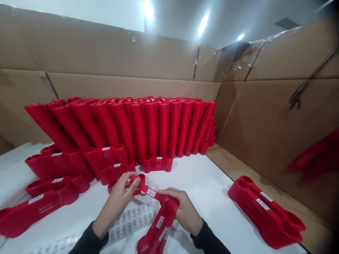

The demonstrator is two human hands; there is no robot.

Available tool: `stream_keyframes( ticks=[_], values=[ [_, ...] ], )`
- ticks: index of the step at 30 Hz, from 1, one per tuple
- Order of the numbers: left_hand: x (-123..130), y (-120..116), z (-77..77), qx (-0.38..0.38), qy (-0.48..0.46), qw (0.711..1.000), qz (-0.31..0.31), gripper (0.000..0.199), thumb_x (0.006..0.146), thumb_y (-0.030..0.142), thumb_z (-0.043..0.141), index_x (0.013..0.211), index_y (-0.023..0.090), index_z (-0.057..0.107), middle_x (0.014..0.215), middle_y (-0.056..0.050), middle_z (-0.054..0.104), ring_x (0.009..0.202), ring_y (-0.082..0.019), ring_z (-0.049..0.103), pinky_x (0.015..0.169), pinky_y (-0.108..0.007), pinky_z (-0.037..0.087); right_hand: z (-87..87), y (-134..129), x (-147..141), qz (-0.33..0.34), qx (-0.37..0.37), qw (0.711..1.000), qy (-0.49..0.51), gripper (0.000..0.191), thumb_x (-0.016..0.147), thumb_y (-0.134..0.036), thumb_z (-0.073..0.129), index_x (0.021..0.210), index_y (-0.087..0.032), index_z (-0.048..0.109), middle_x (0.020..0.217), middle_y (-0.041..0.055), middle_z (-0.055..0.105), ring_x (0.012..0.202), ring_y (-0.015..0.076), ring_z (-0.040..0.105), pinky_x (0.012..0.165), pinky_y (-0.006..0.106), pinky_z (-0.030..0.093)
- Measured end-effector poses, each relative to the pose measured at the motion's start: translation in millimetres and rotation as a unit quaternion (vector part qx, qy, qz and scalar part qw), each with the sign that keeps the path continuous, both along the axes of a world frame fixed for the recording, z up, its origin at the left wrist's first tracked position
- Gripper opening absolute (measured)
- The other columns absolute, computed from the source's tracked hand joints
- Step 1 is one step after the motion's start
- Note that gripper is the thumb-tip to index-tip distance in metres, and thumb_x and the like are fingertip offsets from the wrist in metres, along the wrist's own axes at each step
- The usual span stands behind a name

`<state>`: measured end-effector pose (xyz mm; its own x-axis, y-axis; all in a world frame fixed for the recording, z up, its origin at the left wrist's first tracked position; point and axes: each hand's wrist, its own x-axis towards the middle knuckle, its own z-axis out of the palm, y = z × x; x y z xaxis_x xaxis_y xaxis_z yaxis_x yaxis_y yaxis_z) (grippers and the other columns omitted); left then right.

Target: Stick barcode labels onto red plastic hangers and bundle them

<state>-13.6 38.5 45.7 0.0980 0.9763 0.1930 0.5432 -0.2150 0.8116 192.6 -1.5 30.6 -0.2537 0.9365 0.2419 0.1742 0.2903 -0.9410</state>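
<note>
My left hand pinches one end of a flat red plastic piece with a ring at its end and a white barcode label. That piece reaches across to my right hand, whose fingers wrap round the end of a small stack of similar red pieces. The stack slants down toward the front edge of view, with barcode labels on its upper pieces. Beneath my left hand, more red ringed pieces lie partly hidden. A sheet of barcode stickers is spread on the white table under my wrists.
Tall stacks of red pieces stand along the back against a cardboard wall. Shorter labelled stacks lie at the left, one at centre back. Two more stacks sit on the right edge, beside another cardboard wall.
</note>
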Motion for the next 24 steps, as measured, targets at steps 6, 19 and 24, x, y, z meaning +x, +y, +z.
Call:
stream_keyframes(
  ticks=[6,19,24],
  values=[
    [-8.2,-31.2,18.2,-0.04,-0.002,0.996,-0.084,0.025,0.078,0.042,0.055,0.086,0.02,0.063,0.078,-0.003,0.066,0.073,-0.019,0.059,0.066,-0.025,0.045,-2.8,-0.6,-0.5,0.009,0.04,0.999,-0.017,0.038,0.074,-0.007,0.055,0.106,-0.022,0.066,0.099,0.0053,0.066,0.091,0.0187,0.061,0.083,0.029,0.046],
    [-20.2,-69.6,-12.7,-0.255,-0.099,0.924,-0.267,0.057,0.077,0.047,0.056,0.13,0.028,0.043,0.132,-0.004,0.048,0.119,-0.026,0.043,0.103,-0.037,0.029,-10.3,-6.8,-11.2,0.064,0.047,0.995,0.053,0.036,0.075,-0.018,0.064,0.11,-0.025,0.062,0.096,0.0053,0.067,0.088,0.0182,0.062,0.079,0.029,0.049],
    [-10.5,-73.0,-14.2,-0.292,-0.2,0.879,-0.321,0.062,0.074,0.051,0.059,0.128,0.022,0.045,0.118,-0.007,0.057,0.102,-0.024,0.053,0.094,-0.036,0.038,-9.0,-6.1,-12.1,0.078,0.01,0.995,0.065,0.032,0.075,-0.02,0.064,0.107,-0.023,0.064,0.096,0.0067,0.067,0.087,0.0191,0.063,0.077,0.03,0.05]
  ],
)
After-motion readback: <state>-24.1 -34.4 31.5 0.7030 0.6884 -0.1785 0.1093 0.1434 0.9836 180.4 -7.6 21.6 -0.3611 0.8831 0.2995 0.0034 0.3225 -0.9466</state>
